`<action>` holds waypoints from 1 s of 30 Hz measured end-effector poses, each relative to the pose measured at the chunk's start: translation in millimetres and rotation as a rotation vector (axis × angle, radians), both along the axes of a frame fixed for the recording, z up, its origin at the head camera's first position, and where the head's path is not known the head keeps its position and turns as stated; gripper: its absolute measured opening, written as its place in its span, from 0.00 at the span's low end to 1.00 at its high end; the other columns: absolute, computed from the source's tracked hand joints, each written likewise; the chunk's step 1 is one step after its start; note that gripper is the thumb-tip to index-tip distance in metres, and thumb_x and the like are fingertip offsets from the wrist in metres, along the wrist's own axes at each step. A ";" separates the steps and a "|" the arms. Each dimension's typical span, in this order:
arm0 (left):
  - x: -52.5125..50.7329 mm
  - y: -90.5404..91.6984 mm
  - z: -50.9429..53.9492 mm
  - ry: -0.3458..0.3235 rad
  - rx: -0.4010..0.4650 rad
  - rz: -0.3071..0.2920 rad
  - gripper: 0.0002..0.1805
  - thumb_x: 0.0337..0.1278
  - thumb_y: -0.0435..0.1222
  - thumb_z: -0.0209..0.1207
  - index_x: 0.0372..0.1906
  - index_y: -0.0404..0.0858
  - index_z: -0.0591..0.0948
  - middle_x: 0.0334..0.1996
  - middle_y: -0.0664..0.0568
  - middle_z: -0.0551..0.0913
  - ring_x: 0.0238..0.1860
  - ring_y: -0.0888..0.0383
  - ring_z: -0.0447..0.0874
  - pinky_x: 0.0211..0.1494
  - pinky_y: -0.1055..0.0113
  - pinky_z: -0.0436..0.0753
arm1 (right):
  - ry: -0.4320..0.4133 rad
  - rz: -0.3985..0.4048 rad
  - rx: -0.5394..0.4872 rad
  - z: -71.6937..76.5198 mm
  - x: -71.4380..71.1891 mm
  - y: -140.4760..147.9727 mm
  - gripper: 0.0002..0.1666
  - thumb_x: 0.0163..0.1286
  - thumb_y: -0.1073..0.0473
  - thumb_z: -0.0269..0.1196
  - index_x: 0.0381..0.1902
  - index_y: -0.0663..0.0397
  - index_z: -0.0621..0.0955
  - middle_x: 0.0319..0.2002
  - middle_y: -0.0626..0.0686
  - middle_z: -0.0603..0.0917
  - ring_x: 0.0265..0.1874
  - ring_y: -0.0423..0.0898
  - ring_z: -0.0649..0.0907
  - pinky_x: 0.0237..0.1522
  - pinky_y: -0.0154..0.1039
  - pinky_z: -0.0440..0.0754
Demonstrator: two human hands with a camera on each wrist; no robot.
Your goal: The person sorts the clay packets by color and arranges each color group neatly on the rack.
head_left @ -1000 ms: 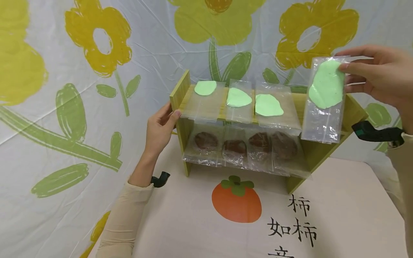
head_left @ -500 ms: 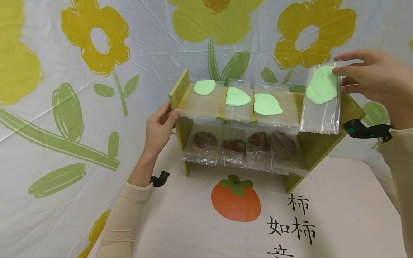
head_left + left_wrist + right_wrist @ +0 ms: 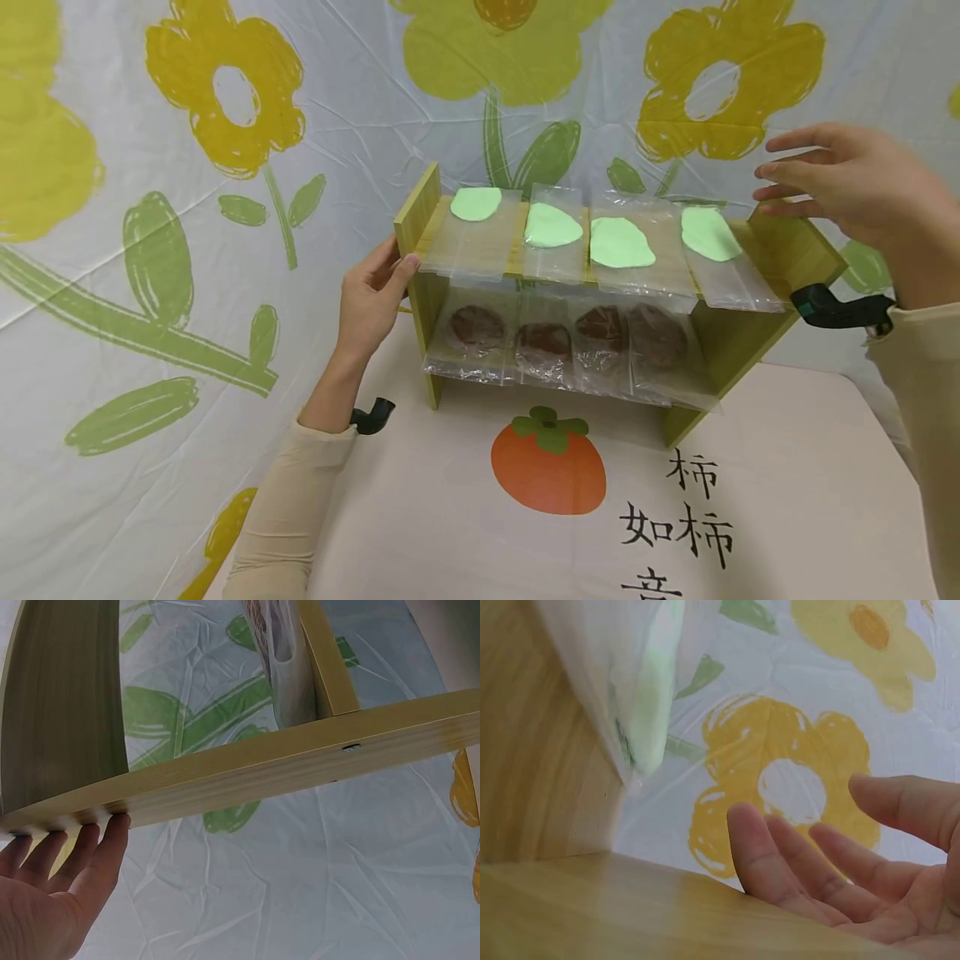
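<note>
A small two-tier wooden shelf (image 3: 795, 250) stands on the table. My left hand (image 3: 369, 293) rests against the outside of its left side panel; in the left wrist view the fingertips (image 3: 116, 825) touch the wood, fingers fairly straight. Above the right end hovers my right hand (image 3: 862, 179), fingers loosely spread, holding nothing. Nearest to it on the top tier lies a clear plastic bag (image 3: 738, 282) with a flat light-green piece (image 3: 711, 234). To its left lie other bagged green pieces: a left one (image 3: 476, 204), a middle one (image 3: 552, 226) and another (image 3: 622, 242).
Several bags of dark brown round pieces (image 3: 477, 328) lie along the lower tier. The pale tablecloth (image 3: 435, 500) shows a printed orange persimmon (image 3: 548, 467) and black characters. A flower-patterned curtain (image 3: 360, 100) hangs close behind the shelf.
My right hand has lowered the bagged green piece onto the right part of the top tier, let it go and drawn slightly away. My left hand has stayed at the side panel.
</note>
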State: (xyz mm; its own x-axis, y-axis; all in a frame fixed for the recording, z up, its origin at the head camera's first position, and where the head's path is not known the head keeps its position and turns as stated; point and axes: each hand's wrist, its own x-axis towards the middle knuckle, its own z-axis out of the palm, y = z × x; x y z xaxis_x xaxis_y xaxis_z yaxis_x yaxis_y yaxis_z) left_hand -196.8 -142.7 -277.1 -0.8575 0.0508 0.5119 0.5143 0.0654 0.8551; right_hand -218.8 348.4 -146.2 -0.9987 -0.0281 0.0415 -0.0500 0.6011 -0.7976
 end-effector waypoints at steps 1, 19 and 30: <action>0.2 0.3 0.3 -0.002 0.001 -0.001 0.25 0.72 0.32 0.58 0.70 0.35 0.73 0.64 0.45 0.78 0.58 0.49 0.81 0.50 0.54 0.84 | 0.003 0.001 0.002 0.2 1.8 -0.3 0.41 0.78 0.51 0.53 0.80 0.58 0.51 0.56 0.51 0.73 0.40 0.31 0.82 0.37 0.24 0.81; 11.2 -2.1 7.5 0.073 -0.104 0.141 0.21 0.68 0.32 0.62 0.64 0.33 0.79 0.55 0.42 0.83 0.51 0.45 0.84 0.46 0.67 0.84 | 0.512 0.033 -0.297 -27.3 84.1 -27.4 0.18 0.74 0.73 0.55 0.59 0.62 0.80 0.43 0.47 0.86 0.36 0.37 0.86 0.39 0.24 0.81; 39.4 -11.2 -9.3 0.175 -0.149 0.266 0.15 0.65 0.25 0.61 0.55 0.25 0.81 0.51 0.37 0.84 0.51 0.49 0.84 0.48 0.70 0.83 | 0.706 0.092 -0.555 -87.0 139.5 -50.1 0.14 0.70 0.80 0.54 0.52 0.88 0.74 0.39 0.60 0.85 0.37 0.47 0.85 0.40 0.29 0.83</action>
